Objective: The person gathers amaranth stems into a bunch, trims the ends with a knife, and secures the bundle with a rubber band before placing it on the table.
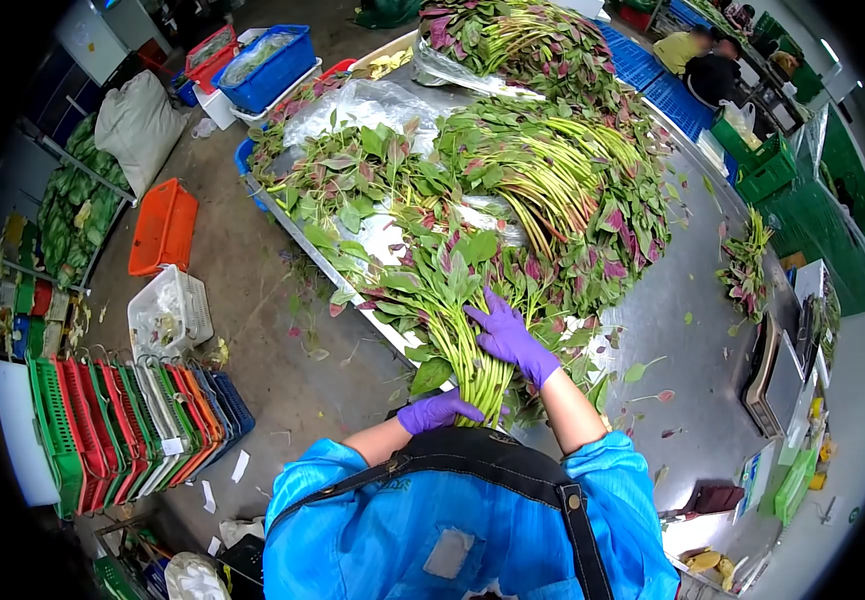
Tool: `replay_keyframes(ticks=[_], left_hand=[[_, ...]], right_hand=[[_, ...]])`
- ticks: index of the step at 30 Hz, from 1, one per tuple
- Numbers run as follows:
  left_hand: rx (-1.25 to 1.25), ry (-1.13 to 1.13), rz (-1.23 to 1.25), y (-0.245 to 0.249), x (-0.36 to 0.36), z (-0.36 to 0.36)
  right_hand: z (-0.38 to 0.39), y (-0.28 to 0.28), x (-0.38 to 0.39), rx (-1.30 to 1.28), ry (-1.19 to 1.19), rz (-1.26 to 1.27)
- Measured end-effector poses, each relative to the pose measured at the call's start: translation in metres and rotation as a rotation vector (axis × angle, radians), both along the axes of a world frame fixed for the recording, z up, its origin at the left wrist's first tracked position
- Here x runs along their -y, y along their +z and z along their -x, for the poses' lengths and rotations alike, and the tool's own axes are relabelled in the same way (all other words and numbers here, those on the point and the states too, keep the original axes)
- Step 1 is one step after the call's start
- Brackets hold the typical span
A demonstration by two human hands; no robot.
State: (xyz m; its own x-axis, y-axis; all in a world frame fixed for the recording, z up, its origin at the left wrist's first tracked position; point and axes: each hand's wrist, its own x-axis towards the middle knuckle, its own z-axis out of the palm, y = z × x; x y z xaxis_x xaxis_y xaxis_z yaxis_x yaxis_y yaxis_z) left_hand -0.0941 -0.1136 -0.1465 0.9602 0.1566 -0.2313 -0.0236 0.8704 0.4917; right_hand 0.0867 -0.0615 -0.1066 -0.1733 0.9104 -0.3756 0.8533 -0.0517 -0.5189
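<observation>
A bunch of amaranth (462, 340) with long green stems and green-purple leaves lies in front of me, stem ends toward my body. My left hand (440, 410), in a purple glove, is closed around its lower stems; part of the fingers is hidden behind them. Higher up, on the right side of the same bunch, my gloved right hand (510, 338) curls its fingers over the stems. Just beyond both hands spreads a large heap of loose amaranth (572, 180), with clear plastic film (362, 112) among the leaves.
The metal table (687, 300) carries a smaller amaranth bunch (747, 265) at right and a flat scale-like device (767, 375) near the edge. Stacked colored baskets (137, 425), an orange crate (164, 228) and a white basket (169, 312) stand at left. Co-workers (697, 60) sit far right.
</observation>
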Motion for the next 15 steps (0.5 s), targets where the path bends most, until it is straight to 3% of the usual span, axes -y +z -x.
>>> replay_keyframes(ticks=[8, 10, 15], left_hand=[[0.023, 0.037, 0.020, 0.000, 0.003, 0.000], [-0.009, 0.071, 0.018, 0.000, 0.004, 0.000], [-0.074, 0.018, -0.120, -0.019, 0.005, 0.000]], right_hand=[[-0.001, 0.009, 0.002, 0.002, 0.016, 0.020], [-0.004, -0.012, 0.015, -0.185, -0.027, -0.304], [0.003, 0.006, 0.048, -0.140, -0.006, -0.553]])
